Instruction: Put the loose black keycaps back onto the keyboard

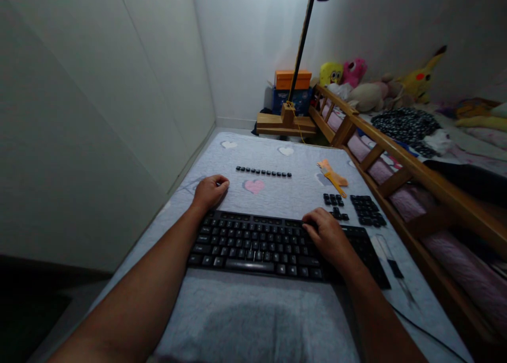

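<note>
Head view: small black keycaps lie beyond the black plastic keyboard, lengthwise left-to-right; left hand, right hand curled, grasp unclear.

Your black keyboard lies flat across the frame's lower centre; your loose black keycaps line up mid-frame and cluster further right.

The left forearm and the right forearm are seen bare — both broad toward the lower edge of the view and narrowed at the wrists. The left hand and the right hand are likewise bare; rounded fingers are partly shown — finer detail is blurred.
</note>
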Tool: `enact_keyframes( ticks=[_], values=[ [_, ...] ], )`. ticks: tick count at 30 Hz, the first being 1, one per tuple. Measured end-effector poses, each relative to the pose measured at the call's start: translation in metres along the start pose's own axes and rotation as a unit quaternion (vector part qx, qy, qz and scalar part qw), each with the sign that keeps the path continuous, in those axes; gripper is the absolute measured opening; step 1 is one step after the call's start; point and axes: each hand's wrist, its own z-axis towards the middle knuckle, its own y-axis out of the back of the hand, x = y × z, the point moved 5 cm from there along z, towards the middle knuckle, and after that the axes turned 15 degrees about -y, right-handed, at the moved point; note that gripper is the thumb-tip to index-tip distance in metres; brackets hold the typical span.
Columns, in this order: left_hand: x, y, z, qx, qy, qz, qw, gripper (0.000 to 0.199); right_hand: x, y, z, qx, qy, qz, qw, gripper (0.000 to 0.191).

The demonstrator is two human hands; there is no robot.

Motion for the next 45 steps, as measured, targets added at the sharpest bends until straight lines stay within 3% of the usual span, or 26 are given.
enact_keyframes(
  ticks=[24,45],
  values=[
    [-0.0014,0.0003,-0.0002,-0.004,-0.006,0.0,1.0,0.031,0.0004,0.0088,-0.0029,-0.005,-0.012,0.058,0.998,0.009],
    [-0.0012,-0.0006,0.0005,-0.007,-0.012,0.003,1.0,0.032,0.0011,-0.0002,-0.0025,-0.008,0.0,0.022,1.0,0.009]
  ],
)
